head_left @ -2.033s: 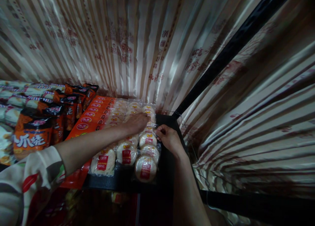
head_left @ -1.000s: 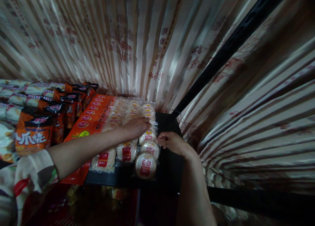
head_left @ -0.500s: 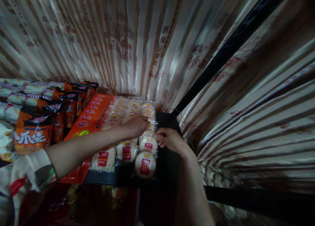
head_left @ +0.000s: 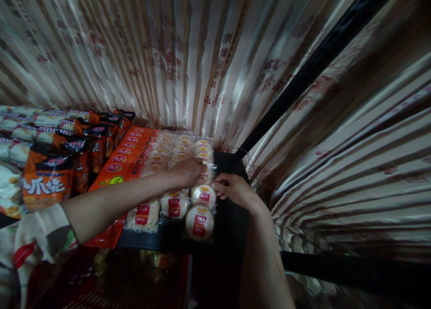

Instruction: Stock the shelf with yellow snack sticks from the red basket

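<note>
Rows of round white buns in clear wrappers with red labels (head_left: 199, 222) lie on a dark shelf (head_left: 232, 228). My left hand (head_left: 186, 172) reaches across the rows and rests palm down on the packs in the right-hand row, fingers curled over them. My right hand (head_left: 232, 189) is at the right edge of that row, fingers pinched on the wrapper of a bun pack (head_left: 203, 195). Two more front buns (head_left: 173, 204) (head_left: 142, 215) lie left of it.
Flat orange packets (head_left: 125, 158) lie in a row left of the buns. Orange and black snack bags (head_left: 47, 179) stand further left, with pale packs (head_left: 20, 134) behind. A striped shiny curtain (head_left: 175, 58) hangs behind the shelf. A black post (head_left: 303, 71) rises at the corner.
The front buns of the right row have been pushed closer together and slightly back. My right hand dipped away, then returned to the row's edge. My left hand stayed on the packs.
</note>
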### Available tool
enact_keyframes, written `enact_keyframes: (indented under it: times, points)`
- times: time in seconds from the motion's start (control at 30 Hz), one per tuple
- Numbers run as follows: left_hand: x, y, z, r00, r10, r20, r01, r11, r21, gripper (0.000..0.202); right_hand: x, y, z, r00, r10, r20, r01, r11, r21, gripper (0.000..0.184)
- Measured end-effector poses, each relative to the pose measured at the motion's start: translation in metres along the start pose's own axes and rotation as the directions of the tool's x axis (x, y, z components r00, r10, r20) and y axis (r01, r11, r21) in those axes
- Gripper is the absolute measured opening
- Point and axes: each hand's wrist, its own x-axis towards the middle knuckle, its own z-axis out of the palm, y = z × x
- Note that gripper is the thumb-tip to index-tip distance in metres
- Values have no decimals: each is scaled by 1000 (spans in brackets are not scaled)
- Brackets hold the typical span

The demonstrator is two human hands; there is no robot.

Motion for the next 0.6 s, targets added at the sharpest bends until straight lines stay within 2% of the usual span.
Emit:
enact_keyframes:
  times: [0.1, 0.2, 0.37, 0.6]
  points:
    - [-1, 1, -1, 1000, 1, 1, -2, 1000, 2, 19, -9, 3, -10, 1000, 20, -15, -21, 995, -101, 12]
    - [-2, 1, -2, 1000, 1, 0, -1, 1000, -5, 19, -20, 5, -13, 999, 49, 21, -46, 989, -143, 18]
    - [-1, 2, -1, 1000, -19, -10, 19, 1000, -14, 16, -31, 12, 0, 993, 53, 106, -29, 975, -219, 26]
    - [0, 2, 0, 1000, -9, -2, 9, 1000, -8, 15, -25, 24, 8, 993, -5, 121, 30, 978, -205, 23]
